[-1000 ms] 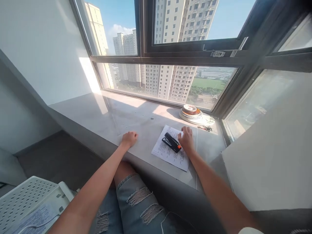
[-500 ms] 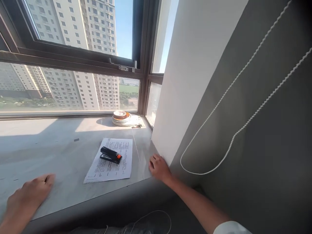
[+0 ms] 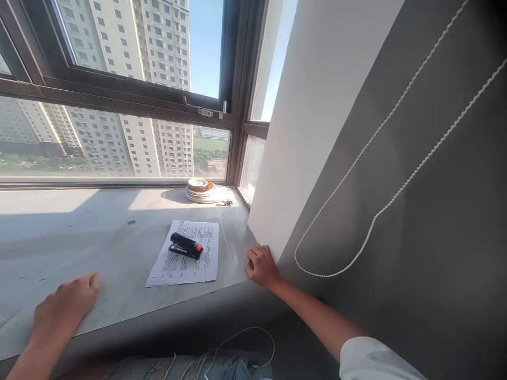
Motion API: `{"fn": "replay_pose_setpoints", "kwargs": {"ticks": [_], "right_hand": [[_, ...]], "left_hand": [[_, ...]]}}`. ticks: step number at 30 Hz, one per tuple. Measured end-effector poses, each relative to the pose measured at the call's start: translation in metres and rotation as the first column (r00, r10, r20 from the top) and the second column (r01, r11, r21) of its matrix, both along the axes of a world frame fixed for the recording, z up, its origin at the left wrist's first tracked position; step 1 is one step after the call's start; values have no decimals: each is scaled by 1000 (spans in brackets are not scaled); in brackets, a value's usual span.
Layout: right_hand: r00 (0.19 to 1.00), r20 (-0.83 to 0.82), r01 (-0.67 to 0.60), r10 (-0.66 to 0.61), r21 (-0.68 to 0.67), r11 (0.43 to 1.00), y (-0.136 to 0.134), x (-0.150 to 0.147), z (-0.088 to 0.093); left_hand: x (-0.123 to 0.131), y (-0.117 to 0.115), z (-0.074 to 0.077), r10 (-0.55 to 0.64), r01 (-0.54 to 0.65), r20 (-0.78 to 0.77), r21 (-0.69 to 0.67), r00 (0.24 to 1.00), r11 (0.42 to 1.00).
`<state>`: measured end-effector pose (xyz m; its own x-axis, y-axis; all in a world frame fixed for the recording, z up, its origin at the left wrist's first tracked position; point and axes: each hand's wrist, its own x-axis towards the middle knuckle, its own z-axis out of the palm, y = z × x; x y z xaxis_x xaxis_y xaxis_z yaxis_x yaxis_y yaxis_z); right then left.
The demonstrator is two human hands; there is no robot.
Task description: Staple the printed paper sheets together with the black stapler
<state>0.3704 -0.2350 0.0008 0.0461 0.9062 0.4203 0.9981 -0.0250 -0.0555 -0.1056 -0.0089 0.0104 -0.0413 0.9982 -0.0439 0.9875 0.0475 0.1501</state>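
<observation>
My left hand (image 3: 68, 302) rests on the windowsill at the left, fingers curled into a loose fist with no object showing in it. At the sill's right end, beside the wall, my right hand (image 3: 262, 265) is also closed, and nothing shows in it. Between the hands lie printed sheets of paper (image 3: 206, 258), nearer to the right hand but apart from it. A black stapler (image 3: 185, 247) with an orange-red mark sits on top of the paper.
Stacked round plate-like items (image 3: 200, 191) stand in the sill's far corner by the window. A small grey piece (image 3: 131, 222) lies on the stone windowsill (image 3: 114, 253). A beaded blind chain (image 3: 356, 258) hangs at the right. A white cable (image 3: 253, 328) loops below the sill edge.
The view has shifted slightly, so more of the jeans shows below. Both hands stay closed on the sill. The stapler and paper keep their places relative to each other.
</observation>
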Motion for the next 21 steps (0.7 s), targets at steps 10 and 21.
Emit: {"fn": "replay_pose_setpoints", "kwargs": {"ticks": [10, 21], "right_hand": [[995, -99, -19, 18, -4, 1000, -2, 0, -5], [993, -109, -49, 47, -8, 999, -2, 1, -5]], "left_hand": [[12, -26, 20, -124, 127, -52, 55, 991, 990], [10, -27, 9, -150, 155, -64, 85, 987, 984]]}}
